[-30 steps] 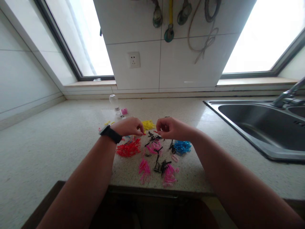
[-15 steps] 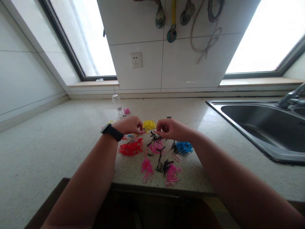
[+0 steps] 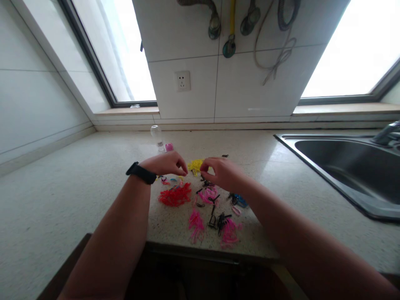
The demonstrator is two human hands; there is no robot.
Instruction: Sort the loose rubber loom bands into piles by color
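My left hand (image 3: 168,163), with a dark watch on its wrist, hovers above the pile of red elastic bands (image 3: 175,195). Its thumb and forefinger are pinched together; anything between them is too small to make out. Across a small gap, my right hand (image 3: 220,171) is also closed in a pinch, beside the yellow bands (image 3: 195,166) and over some black bands (image 3: 207,183). What it holds, if anything, does not show. Pink bands (image 3: 196,225) lie in several bunches nearer me, mixed with black ones. My right forearm partly covers the blue bands (image 3: 241,201).
A clear plastic bottle (image 3: 157,138) stands behind my left hand, next to a small pink object (image 3: 169,146). The steel sink (image 3: 339,175) is set into the speckled countertop (image 3: 103,175) at the right. The tiled wall has a socket (image 3: 183,81) and pipes.
The red band ends at both fingertips no longer show. My right hand has shifted slightly left toward the yellow bands, its forearm now covering more of the blue ones. The view has shifted slightly.
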